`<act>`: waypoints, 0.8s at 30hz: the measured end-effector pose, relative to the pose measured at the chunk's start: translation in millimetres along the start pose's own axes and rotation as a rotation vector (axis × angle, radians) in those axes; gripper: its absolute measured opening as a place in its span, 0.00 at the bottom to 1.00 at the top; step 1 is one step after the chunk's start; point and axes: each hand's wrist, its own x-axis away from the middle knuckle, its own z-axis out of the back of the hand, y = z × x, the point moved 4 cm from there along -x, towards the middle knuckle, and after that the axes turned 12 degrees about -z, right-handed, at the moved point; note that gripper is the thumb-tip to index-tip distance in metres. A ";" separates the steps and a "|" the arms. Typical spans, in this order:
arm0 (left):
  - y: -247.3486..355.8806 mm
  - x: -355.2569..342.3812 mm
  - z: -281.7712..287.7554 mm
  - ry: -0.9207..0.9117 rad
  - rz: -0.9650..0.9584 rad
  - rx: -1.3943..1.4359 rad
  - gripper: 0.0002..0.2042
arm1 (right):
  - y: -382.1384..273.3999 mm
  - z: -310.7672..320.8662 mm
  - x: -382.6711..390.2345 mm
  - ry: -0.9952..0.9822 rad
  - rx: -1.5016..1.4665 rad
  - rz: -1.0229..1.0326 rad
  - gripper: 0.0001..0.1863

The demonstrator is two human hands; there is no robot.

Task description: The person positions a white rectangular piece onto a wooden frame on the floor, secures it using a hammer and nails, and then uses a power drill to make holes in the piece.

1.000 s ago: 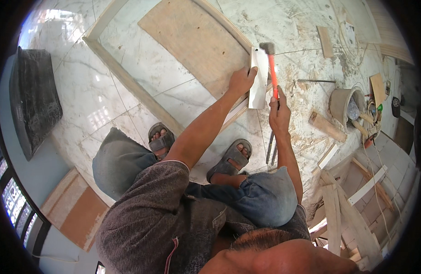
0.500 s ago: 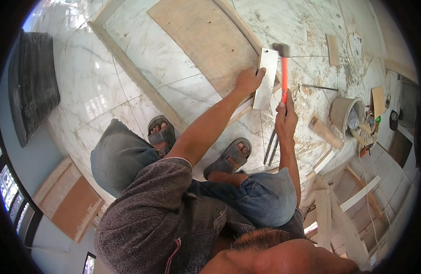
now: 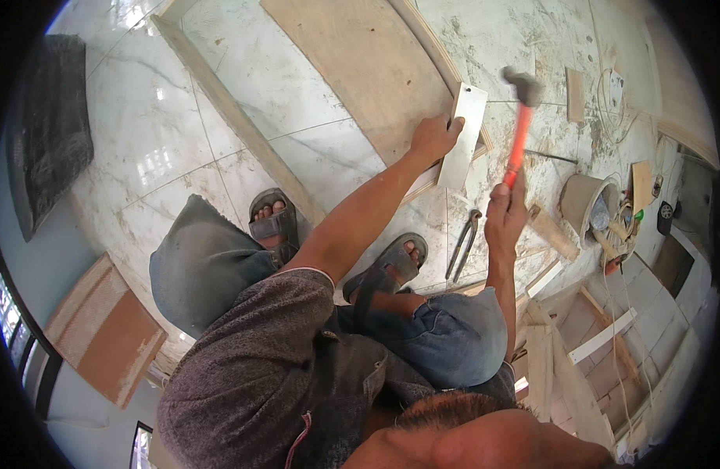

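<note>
My left hand (image 3: pixel 432 137) grips a short white strip (image 3: pixel 471 105) at the near right corner of a wooden frame (image 3: pixel 227 105); a small dark spot shows near the strip's top. A plywood sheet (image 3: pixel 336 55) lies inside the frame. My right hand (image 3: pixel 502 211) is closed around the red handle of a hammer (image 3: pixel 518 137), whose dark head is raised to the right of the strip, slightly blurred. A pair of metal pincers (image 3: pixel 463 246) lies on the tiles left of my right hand, near my sandaled feet.
A bucket (image 3: pixel 573 199) with tools stands at right, near a thin metal bar (image 3: pixel 559 157) and loose wood offcuts (image 3: pixel 575 94). Timber pieces (image 3: pixel 563 367) lie at lower right. A black, dusty object (image 3: pixel 47 133) and a brown board (image 3: pixel 102 328) are at left by the wall.
My right hand has moved rightward with the hammer, its head now farther from the white strip and tilted. More of the pincers shows. The whole view has shifted slightly.
</note>
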 end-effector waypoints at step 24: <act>2.5 8.3 8.9 -0.010 0.029 -0.021 0.29 | 24.4 -21.7 -19.3 0.013 0.059 0.100 0.25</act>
